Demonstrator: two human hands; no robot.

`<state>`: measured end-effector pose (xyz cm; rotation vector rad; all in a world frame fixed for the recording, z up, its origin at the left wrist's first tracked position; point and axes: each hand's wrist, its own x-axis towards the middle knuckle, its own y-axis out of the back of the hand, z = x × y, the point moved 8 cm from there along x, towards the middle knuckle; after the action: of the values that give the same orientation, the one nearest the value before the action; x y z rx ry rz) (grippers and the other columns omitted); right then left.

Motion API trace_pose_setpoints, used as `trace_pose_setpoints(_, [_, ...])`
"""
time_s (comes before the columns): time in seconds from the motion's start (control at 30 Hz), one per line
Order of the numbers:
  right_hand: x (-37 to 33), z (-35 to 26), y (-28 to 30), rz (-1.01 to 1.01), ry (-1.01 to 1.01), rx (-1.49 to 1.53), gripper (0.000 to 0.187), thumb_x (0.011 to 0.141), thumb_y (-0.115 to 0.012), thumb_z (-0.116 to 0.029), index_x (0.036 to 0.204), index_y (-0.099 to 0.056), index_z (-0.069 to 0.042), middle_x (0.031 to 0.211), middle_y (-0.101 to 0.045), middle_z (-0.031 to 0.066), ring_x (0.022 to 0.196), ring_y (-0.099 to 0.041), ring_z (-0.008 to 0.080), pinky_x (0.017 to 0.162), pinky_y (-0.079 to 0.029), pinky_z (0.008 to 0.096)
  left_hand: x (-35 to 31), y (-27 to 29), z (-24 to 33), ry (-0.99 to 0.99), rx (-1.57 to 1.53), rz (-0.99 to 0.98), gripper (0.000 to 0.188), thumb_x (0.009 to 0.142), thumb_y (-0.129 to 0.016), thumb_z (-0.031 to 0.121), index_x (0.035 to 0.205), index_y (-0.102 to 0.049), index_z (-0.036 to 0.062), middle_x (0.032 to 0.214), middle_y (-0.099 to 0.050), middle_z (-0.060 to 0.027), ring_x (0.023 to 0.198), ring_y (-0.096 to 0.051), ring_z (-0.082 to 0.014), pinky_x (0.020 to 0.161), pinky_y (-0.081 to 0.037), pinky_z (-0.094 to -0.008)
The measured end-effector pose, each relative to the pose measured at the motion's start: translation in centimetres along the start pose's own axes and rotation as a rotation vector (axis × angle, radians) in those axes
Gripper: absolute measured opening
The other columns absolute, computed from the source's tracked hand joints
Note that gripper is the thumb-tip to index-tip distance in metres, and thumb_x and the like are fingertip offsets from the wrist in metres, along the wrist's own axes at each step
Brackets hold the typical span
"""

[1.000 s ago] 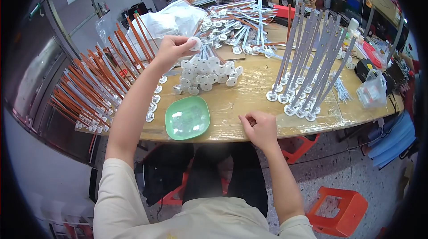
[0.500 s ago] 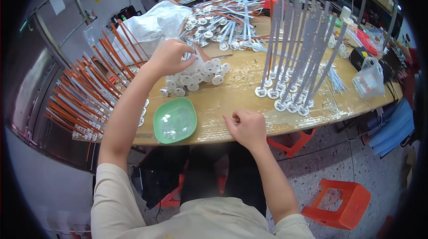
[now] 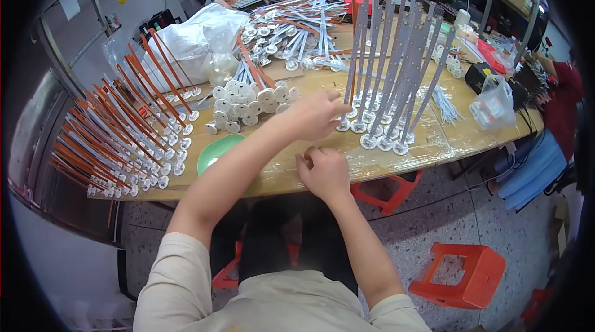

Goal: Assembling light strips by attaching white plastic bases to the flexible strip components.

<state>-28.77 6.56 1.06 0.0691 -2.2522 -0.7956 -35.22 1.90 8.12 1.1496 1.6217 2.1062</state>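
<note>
My left hand (image 3: 319, 115) reaches across to the right, its fingers stretched out and apart. Its fingertips are at the lower end of the leftmost grey strip (image 3: 351, 78) in a group of upright strips on round white bases; whether they touch it I cannot tell. Below it, my right hand (image 3: 325, 172) rests by the table's front edge with curled fingers; anything inside them is hidden. A green bowl (image 3: 214, 147) lies partly behind my left forearm, and most of its contents are covered. Beyond the forearm is a heap of round white bases (image 3: 245, 104), with grey and orange strips attached.
Rows of orange and grey strips on bases (image 3: 149, 164) stand at the left. Farther back lie a white plastic bag (image 3: 192, 37) and a strip pile (image 3: 304, 28). A clear bag (image 3: 493, 106) is at the right. A red stool (image 3: 462, 275) stands on the floor. Two people sit beyond the table.
My left hand has moved right and nearer, from above the heap of white bases to the upright grey strips. My forearm now covers much of the green bowl. My right hand stays curled near the edge.
</note>
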Motion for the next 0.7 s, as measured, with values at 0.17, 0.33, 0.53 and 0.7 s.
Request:
trace_pose_setpoints(0.17, [-0.1,-0.3,0.0,0.009,0.027,-0.032,0.021,0.08,-0.073,-0.02,0.068,-0.065,-0.005,0.064,-0.063,0.0118,0.061,-0.063,0.033,0.059,-0.051,0.043,0.0,-4.6,-1.1,0.033,-0.182,-0.006,0.033,0.076,-0.068,0.008,0.108,-0.071,0.0063,0.086,-0.068,-0.0177,0.082,-0.066,-0.0388,0.074,-0.053,-0.0477])
trace_pose_setpoints(0.33, [-0.1,-0.8,0.3,0.036,0.078,-0.009,0.018,0.079,-0.072,-0.016,0.067,-0.065,-0.004,0.064,-0.063,0.0118,0.059,-0.063,0.0328,0.058,-0.051,0.0425,-1.1,-4.4,-1.7,0.147,-0.075,-0.084,0.028,0.074,-0.069,0.008,0.102,-0.071,0.0066,0.085,-0.069,-0.0154,0.076,-0.067,-0.035,0.067,-0.053,-0.0455])
trace_pose_setpoints(0.53, [-1.8,0.7,3.8,0.287,-0.065,0.337,0.01,0.078,-0.073,-0.007,0.072,-0.066,-0.003,0.065,-0.063,0.011,0.055,-0.059,0.0247,0.054,-0.047,0.0349,-5.2,6.9,3.4,0.174,-0.245,0.364,0.029,0.072,-0.079,0.012,0.099,-0.071,0.003,0.084,-0.07,-0.0148,0.076,-0.069,-0.033,0.068,-0.054,-0.0392])
trace_pose_setpoints(0.7, [-5.8,-1.3,5.0,0.139,-0.463,0.974,0.025,0.093,-0.067,-0.016,0.11,-0.066,0.003,0.087,-0.066,0.0027,0.074,-0.06,0.0085,0.06,-0.048,0.024,-12.5,9.1,11.4,0.24,-0.522,0.335,0.032,0.078,-0.076,0.009,0.11,-0.072,0.0081,0.088,-0.07,-0.0142,0.077,-0.07,-0.0304,0.069,-0.055,-0.0359])
